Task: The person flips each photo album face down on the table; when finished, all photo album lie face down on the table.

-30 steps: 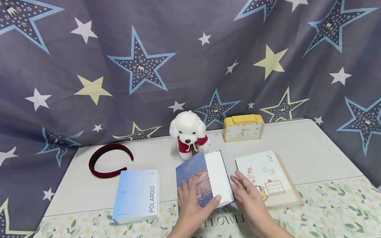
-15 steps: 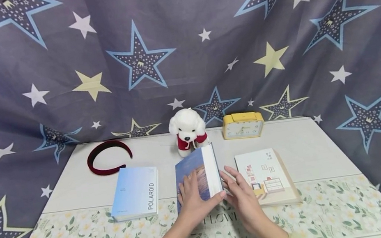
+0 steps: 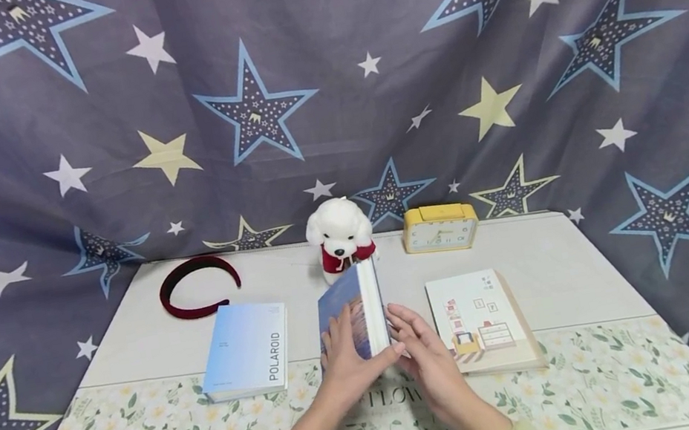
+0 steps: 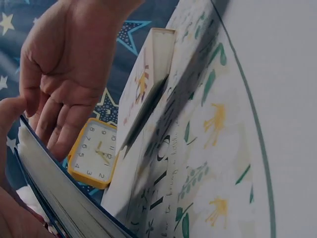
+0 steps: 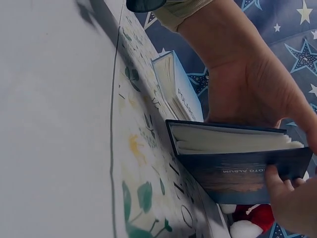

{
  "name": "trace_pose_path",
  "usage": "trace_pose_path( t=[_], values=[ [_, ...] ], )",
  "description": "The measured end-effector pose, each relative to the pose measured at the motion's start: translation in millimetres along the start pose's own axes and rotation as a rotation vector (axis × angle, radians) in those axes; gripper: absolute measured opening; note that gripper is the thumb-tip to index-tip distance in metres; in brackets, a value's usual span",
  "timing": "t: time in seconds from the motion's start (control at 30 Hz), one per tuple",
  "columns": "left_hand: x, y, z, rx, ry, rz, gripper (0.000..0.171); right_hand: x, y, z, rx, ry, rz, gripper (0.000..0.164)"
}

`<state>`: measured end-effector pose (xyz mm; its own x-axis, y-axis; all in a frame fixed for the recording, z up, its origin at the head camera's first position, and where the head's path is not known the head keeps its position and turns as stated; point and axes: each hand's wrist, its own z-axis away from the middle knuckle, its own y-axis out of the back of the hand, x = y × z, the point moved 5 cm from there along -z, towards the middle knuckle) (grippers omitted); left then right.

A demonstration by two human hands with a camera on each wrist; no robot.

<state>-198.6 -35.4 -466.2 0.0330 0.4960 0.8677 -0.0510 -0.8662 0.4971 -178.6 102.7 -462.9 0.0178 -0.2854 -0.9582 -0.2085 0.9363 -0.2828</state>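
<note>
Between my hands a blue photo album (image 3: 340,297) stands on edge on the table, its pale page edges facing up. My left hand (image 3: 350,361) holds it, fingers spread over the left cover and thumb reaching across the page edges to the far cover. The right hand (image 3: 428,356) touches the opposite cover with relaxed fingers. In the right wrist view, fingertips of that hand (image 5: 294,201) rest on the album's lettered cover (image 5: 233,181). The left wrist view shows the covers slightly parted around the pages (image 4: 59,198).
A blue POLAROID album (image 3: 244,351) lies left, with a dark red headband (image 3: 194,269) behind it. To the right is a cream book (image 3: 482,317) with a furniture drawing. A white plush dog (image 3: 338,227) and a yellow clock (image 3: 440,228) stand at the back near the star-patterned curtain (image 3: 326,97).
The album has turned from lying tilted to standing nearly upright, so its right side shows less. My right hand has moved left to its cover.
</note>
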Motion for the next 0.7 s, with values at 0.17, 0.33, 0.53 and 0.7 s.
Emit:
trace_pose_path(
  t=[0.17, 0.33, 0.53, 0.7],
  values=[
    [-2.3, 4.5, 1.6, 0.014, 0.019, 0.09, 0.108, 7.7, -4.1, -2.9, -0.031, -0.056, 0.012, 0.052],
    [-1.7, 9.4, 3.6, 0.024, -0.009, 0.233, 0.101, 23.1, -9.1, -5.5, -0.062, -0.139, 0.052, 0.059],
    [0.4, 14.1, 4.9, 0.025, -0.047, 0.39, 0.092, 35.4, -10.6, -7.3, -0.063, -0.214, 0.079, 0.067],
    [-3.0, 18.7, 6.2, 0.007, -0.016, 0.474, 0.085, 38.5, -11.5, -7.5, -0.093, -0.258, 0.114, 0.069]
  ],
)
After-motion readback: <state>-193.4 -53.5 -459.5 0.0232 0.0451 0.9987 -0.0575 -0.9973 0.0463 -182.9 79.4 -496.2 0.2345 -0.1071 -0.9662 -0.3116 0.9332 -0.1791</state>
